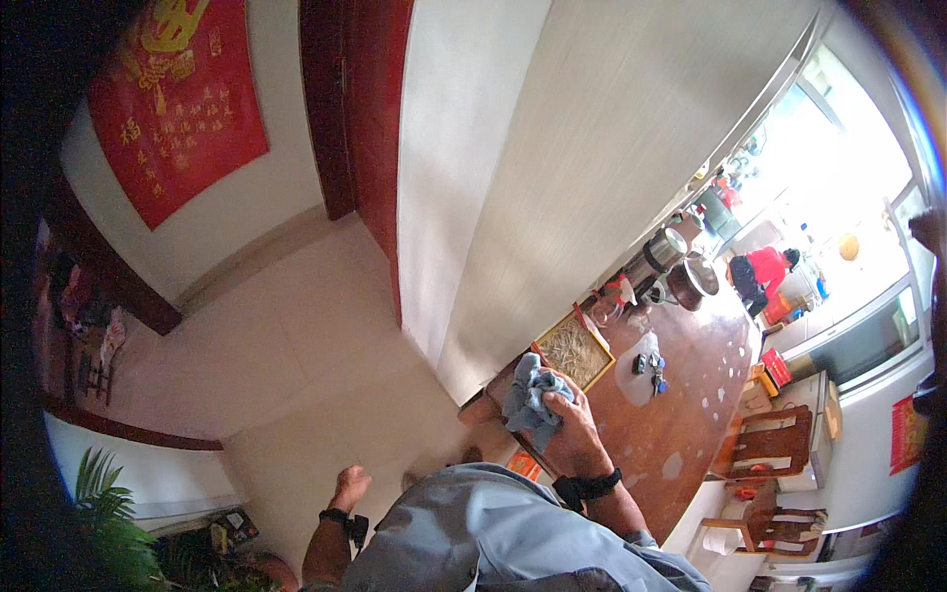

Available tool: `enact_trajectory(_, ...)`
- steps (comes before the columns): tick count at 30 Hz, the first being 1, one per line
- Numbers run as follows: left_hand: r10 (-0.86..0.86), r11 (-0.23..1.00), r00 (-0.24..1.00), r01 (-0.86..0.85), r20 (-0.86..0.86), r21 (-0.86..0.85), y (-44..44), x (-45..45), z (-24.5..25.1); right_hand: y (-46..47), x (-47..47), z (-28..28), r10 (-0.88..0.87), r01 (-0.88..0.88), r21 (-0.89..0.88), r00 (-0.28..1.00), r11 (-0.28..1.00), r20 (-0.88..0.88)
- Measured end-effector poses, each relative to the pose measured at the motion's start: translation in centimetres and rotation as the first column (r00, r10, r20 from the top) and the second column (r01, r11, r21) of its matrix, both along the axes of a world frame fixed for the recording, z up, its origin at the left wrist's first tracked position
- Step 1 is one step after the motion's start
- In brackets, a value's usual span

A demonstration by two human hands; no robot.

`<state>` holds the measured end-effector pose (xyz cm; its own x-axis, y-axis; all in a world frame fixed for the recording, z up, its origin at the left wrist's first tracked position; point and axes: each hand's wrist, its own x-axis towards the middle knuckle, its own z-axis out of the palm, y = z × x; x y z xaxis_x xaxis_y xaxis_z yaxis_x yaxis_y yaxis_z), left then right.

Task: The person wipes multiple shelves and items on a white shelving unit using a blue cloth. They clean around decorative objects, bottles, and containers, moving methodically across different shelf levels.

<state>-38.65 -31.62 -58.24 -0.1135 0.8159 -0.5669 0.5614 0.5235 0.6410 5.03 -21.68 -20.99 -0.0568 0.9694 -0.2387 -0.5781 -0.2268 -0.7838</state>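
Note:
My right hand (575, 433) grips a crumpled blue-grey cloth (534, 399) at the near corner of a brown wooden table (629, 451). Beside the cloth, against the wall, sits a shallow yellow-edged tray (575, 348) filled with small, pale, stick-like pieces. A bunch of keys (657, 374) and a small black object (638, 363) rest on a pale patch of the tabletop. My left hand (353, 485) hangs over the tiled floor, curled into a fist with nothing visible in it. Each wrist bears a black strap.
A steel flask (664, 248), a metal pot (693, 281) and a red-and-white spray bottle (620, 290) stand along the wall. Wooden chairs (773, 442) flank the table. A person in red (766, 270) bends in the kitchen beyond. A green plant (111, 518) stands at lower left.

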Motion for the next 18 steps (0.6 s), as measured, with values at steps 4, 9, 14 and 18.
enact_trajectory(4,-0.069,0.987,0.998,0.066,-0.014,-0.144,-1.2,-0.6,-0.2,0.4,-0.5,2.7,-0.110,0.109,0.050,0.994,0.993,0.024)
enact_trajectory(9,-0.161,0.986,0.987,0.161,-0.009,-0.031,-2.6,-1.3,-2.6,1.2,0.7,4.1,-0.189,0.125,0.272,0.957,0.954,0.222)
enact_trajectory(14,-0.294,0.955,0.951,0.291,0.099,0.048,-1.4,-2.5,-5.5,2.3,2.0,4.3,-0.322,-0.054,0.513,0.721,0.857,0.614)
enact_trajectory(18,-0.224,0.974,0.972,0.226,0.075,-0.015,1.5,-3.0,-5.8,2.5,2.4,4.3,-0.383,-0.110,0.505,0.521,0.856,0.763)
